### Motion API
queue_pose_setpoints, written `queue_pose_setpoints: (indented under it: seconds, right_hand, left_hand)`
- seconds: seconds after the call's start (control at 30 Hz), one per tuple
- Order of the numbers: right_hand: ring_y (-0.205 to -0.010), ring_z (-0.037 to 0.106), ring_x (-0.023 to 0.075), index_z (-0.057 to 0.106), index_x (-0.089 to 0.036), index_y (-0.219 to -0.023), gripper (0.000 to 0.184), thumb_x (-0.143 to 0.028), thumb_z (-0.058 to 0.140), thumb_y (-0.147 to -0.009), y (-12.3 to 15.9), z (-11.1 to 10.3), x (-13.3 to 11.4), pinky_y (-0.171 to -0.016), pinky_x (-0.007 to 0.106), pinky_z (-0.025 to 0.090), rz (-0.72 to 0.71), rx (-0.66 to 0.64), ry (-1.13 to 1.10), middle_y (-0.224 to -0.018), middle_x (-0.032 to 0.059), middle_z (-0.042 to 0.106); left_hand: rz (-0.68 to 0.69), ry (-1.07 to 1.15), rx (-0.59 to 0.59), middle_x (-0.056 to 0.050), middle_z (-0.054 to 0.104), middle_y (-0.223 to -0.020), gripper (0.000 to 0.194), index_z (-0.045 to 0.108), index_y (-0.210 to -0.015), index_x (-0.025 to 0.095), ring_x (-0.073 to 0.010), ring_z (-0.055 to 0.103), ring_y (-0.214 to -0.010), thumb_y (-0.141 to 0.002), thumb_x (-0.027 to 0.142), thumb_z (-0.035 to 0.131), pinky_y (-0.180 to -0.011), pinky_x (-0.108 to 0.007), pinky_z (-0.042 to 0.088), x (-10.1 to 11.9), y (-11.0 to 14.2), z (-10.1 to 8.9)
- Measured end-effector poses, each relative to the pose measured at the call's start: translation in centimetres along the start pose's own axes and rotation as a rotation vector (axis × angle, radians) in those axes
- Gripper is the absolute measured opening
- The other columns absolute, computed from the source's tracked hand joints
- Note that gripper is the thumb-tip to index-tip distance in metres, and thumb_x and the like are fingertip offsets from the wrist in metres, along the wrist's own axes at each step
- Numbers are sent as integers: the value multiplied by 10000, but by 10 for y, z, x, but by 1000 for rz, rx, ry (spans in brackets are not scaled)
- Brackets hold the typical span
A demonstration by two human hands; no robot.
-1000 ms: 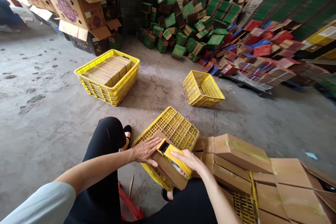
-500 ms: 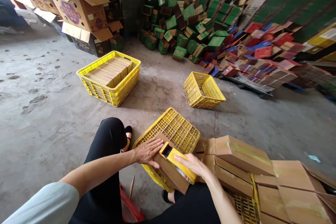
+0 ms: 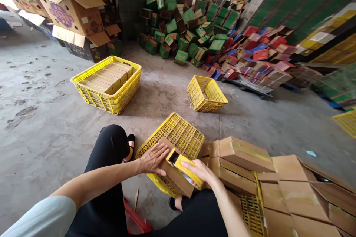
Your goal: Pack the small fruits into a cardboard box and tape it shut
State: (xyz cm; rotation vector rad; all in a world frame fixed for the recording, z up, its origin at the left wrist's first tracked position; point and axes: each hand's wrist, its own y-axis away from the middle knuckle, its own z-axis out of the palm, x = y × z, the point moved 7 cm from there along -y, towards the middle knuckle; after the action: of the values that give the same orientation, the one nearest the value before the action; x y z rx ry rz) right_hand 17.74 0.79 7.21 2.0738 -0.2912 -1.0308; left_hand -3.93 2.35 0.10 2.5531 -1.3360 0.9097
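My left hand [image 3: 154,158] lies flat with its fingers stretched out on a narrow brown cardboard box [image 3: 178,182]. That box rests across an overturned yellow plastic crate [image 3: 182,131] between my legs. In my right hand [image 3: 198,170] is a yellow tape dispenser [image 3: 185,167], my fingers wrapped round its body. The dispenser sits over the top of the box, its dark front end close to my left fingertips. Part of the tape roll shows at its side; whether tape is stuck down beneath it is hidden.
Taped cardboard boxes [image 3: 244,155] are heaped at my right, some on another yellow crate [image 3: 251,211]. Ahead stand a yellow crate packed with boxes [image 3: 111,98] and a smaller yellow basket [image 3: 207,96]. Green boxes [image 3: 180,57] and red ones [image 3: 260,54] pile up behind. A red plastic piece [image 3: 136,218] lies below.
The view has turned slightly to the right. My hands, the tape dispenser and the box keep nearly the same places relative to each other.
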Motion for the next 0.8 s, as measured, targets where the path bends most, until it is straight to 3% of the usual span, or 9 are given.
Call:
queue_pose_setpoints:
  seconds: [0.17, 0.4, 0.8]
  right_hand:
    - [-467, 668, 194, 678, -167, -859, 451, -609, 620, -930, 1, 1, 3, -439, 271, 565, 11, 5, 13, -531, 17, 664]
    - [-436, 656, 182, 669, -166, -853, 441, -591, 607, -955, -1, 2, 4, -466, 273, 576, 11, -58, 19, -526, 27, 681]
    - [-440, 652, 168, 689, -171, -849, 486, -634, 582, -949, 4, 3, 1, -464, 250, 556, 31, -92, 43, -548, 34, 697]
  left_hand:
    - [69, -51, -34, -216, 162, -1734, 1162, 47, -1707, 106, -375, 190, -1614, -915, 885, 388, -1324, -498, 152, 13, -6, 11]
    - [116, -187, 36, -235, 195, -1727, 1193, -38, -1695, 68, -385, 233, -1602, -925, 876, 385, -1300, -503, 244, 14, -3, 14]
    - [116, -182, 41, -251, 229, -1715, 1153, 15, -1698, 71, -379, 247, -1600, -945, 835, 437, -1302, -501, 242, 12, -3, 16]
